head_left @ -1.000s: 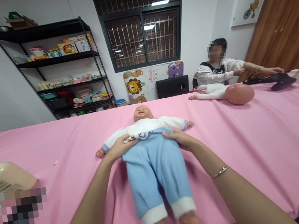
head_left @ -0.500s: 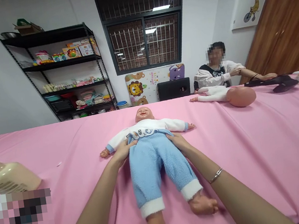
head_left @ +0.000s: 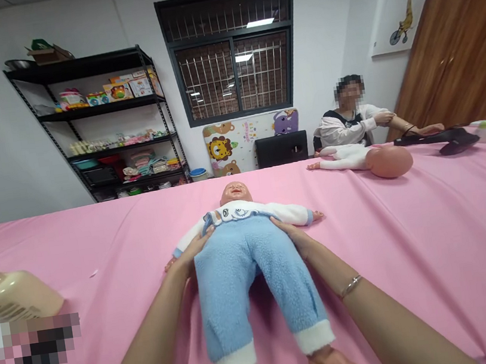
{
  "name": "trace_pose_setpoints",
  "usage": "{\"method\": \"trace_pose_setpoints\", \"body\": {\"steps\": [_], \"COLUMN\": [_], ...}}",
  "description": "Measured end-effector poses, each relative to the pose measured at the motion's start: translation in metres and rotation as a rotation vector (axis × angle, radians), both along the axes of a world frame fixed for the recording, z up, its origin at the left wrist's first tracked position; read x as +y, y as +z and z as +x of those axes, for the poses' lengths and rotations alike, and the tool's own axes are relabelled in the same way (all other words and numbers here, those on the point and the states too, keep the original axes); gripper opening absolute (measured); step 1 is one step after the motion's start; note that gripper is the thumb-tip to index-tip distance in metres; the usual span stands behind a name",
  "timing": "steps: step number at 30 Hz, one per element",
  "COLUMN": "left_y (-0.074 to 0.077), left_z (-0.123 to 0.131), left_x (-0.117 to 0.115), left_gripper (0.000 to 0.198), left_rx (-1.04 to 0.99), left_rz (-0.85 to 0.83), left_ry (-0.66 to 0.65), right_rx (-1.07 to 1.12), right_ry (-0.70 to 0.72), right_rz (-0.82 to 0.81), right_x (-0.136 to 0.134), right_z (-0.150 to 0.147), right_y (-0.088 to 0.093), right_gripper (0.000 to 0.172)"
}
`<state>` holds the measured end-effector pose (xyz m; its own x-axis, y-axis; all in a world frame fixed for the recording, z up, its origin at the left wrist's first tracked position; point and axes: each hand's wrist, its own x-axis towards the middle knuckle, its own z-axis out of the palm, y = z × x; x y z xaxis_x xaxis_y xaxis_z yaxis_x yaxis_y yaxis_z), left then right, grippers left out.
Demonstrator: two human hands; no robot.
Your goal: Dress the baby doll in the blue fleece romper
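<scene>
A baby doll (head_left: 235, 192) lies on its back on the pink sheet, head away from me. It wears a white top (head_left: 274, 212) with blue cuffs and fluffy blue trousers (head_left: 227, 280) with white hems. My left hand (head_left: 195, 250) is closed at the left side of the trouser waist, thumb on top and other fingers mostly hidden. At the opposite side, my right hand (head_left: 294, 236) grips the waist in the same way. The doll's hips look slightly raised, with a shadow between the legs.
A beige bottle (head_left: 17, 295) lies at the left on the pink-covered table (head_left: 438, 251). Another doll (head_left: 389, 161) lies at the far right near a black object (head_left: 458, 138). A person (head_left: 350, 122) sits behind it. Shelves (head_left: 92, 110) stand at the back.
The doll's hips and legs have come up and nearer to me, and its legs have shifted slightly left. Both hands stay at the trouser waist. The view has tilted up slightly.
</scene>
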<state>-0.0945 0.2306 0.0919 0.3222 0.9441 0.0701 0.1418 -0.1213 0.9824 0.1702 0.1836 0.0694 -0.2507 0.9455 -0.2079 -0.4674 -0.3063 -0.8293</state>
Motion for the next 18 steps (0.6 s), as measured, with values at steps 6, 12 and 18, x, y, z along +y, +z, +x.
{"method": "trace_pose_setpoints", "body": {"steps": [6,12,18], "left_y": [0.009,0.011,0.012], "left_z": [-0.014,0.015,0.027], "left_x": [-0.008,-0.013,-0.014], "left_gripper": [0.044,0.038,0.037], "left_rx": [-0.015,-0.162,-0.176], "left_rz": [-0.05,0.107,0.239], "left_ry": [0.015,0.171,0.19], "right_rx": [-0.109,0.012,0.05], "right_ry": [-0.095,-0.072,0.015], "right_rz": [0.118,0.32,0.388], "right_x": [0.001,-0.01,-0.014], "right_z": [0.029,0.018,0.018], "right_y": [0.01,0.035,0.042], "right_gripper": [0.038,0.035,0.042]}}
